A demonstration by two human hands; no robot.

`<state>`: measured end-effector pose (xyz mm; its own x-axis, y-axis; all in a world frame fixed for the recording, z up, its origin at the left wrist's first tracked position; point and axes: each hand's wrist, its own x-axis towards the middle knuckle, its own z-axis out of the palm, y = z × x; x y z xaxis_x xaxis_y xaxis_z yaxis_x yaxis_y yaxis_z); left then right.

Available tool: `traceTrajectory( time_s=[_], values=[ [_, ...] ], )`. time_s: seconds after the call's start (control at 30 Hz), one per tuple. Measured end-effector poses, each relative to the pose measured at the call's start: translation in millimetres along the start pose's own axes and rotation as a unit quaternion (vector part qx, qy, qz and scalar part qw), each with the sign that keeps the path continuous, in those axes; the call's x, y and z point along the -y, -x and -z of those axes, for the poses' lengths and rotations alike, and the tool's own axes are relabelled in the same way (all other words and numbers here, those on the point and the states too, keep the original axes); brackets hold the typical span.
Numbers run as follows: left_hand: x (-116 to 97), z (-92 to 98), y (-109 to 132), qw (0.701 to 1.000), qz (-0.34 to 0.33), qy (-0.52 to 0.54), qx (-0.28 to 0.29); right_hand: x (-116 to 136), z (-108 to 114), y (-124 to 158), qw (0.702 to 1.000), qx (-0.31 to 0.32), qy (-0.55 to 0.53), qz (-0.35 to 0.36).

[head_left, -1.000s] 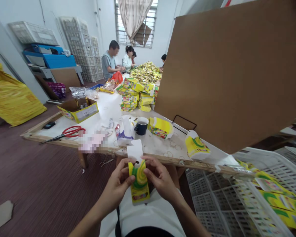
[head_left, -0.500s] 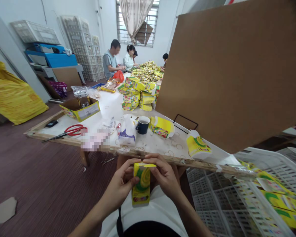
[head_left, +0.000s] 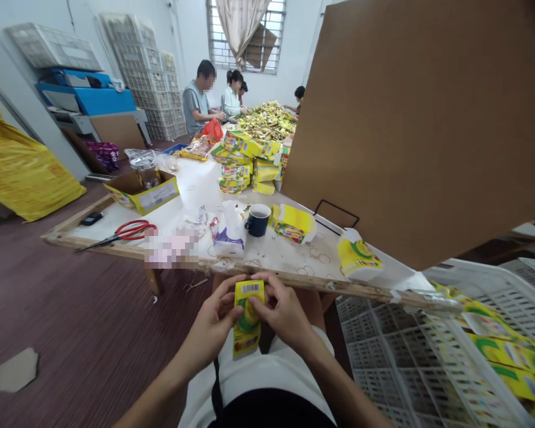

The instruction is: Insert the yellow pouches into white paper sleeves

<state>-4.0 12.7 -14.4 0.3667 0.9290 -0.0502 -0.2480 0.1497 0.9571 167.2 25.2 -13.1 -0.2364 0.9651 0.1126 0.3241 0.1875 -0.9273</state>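
Note:
In the head view, a small yellow carton (head_left: pixel 248 326) with a green swirl stands roughly upright over my lap, its barcode end at the top. My left hand (head_left: pixel 216 318) grips the left edge, thumb on the front and fingers behind. From the other side my right hand (head_left: pixel 285 312) holds the upper part, its thumb pressed on the front face. Some fingertips of both hands are hidden behind the carton. Just beyond my hands runs the wooden edge of the table (head_left: pixel 200 178).
On the table are red-handled scissors (head_left: pixel 136 230), a dark mug (head_left: pixel 257 223), a tissue pack (head_left: pixel 229 242) and yellow boxes (head_left: pixel 293 224). A large cardboard sheet (head_left: pixel 414 131) rises at right, above a white plastic basket (head_left: pixel 378 345) of cartons. Several people sit around a heaped pile (head_left: pixel 267 122) behind.
The carton's top flap, which jutted toward the right, now shows its barcode facing me. My right thumb has moved onto the carton's front. The carton sits slightly higher and further left in view.

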Motion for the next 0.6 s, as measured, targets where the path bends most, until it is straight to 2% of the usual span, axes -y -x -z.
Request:
traceTrajectory(
  time_s=[0.17, 0.3, 0.47, 0.6],
  values=[
    [2, -4.1, 0, 1.000, -0.010, -0.022, 0.008, -3, 0, 1, 1.000, 0.004, 0.018, -0.011],
    [0, -6.9, 2, 0.999, -0.018, -0.037, 0.001, -3, -1, 0, 0.999, -0.015, 0.042, -0.008],
    [-4, -1.7, 1, 1.000, -0.009, -0.002, 0.002, -2, 10, 2, 0.998, 0.015, -0.050, 0.022],
    [-2, -4.6, 2, 1.000, 0.002, -0.019, 0.004, -3, 6, 10, 0.996, -0.033, -0.081, 0.028]
  ],
)
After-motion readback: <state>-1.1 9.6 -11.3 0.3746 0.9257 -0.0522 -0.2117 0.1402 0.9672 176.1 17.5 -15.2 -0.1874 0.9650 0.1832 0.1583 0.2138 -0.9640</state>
